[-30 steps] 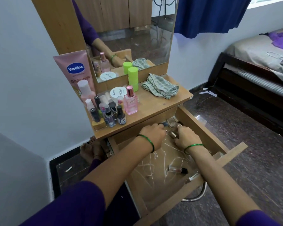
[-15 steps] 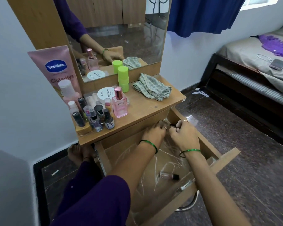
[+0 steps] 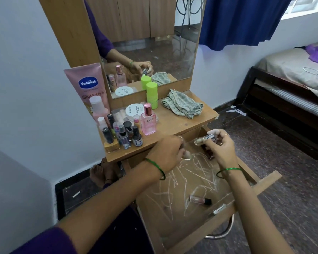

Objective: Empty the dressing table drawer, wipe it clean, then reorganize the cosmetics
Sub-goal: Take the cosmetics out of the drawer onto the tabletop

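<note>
Right hand (image 3: 219, 149) pinches a small gold bottle (image 3: 202, 140) above the open drawer's (image 3: 264, 182) back edge. Left hand (image 3: 166, 153) curls around a small pale item (image 3: 186, 157) there.

A lime-green tube (image 3: 151, 94) and a grey-checked cloth (image 3: 182, 103) are seen right of the pink bottle (image 3: 148, 122); green bangles (image 3: 228, 171) are worn; the curtain (image 3: 242, 21) is blue.

Soft daylight, perhaps slight edge warping

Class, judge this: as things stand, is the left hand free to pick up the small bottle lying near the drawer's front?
Probably not yet: the left hand already grips something small, though nothing covers the small bottle in the open drawer.
</note>
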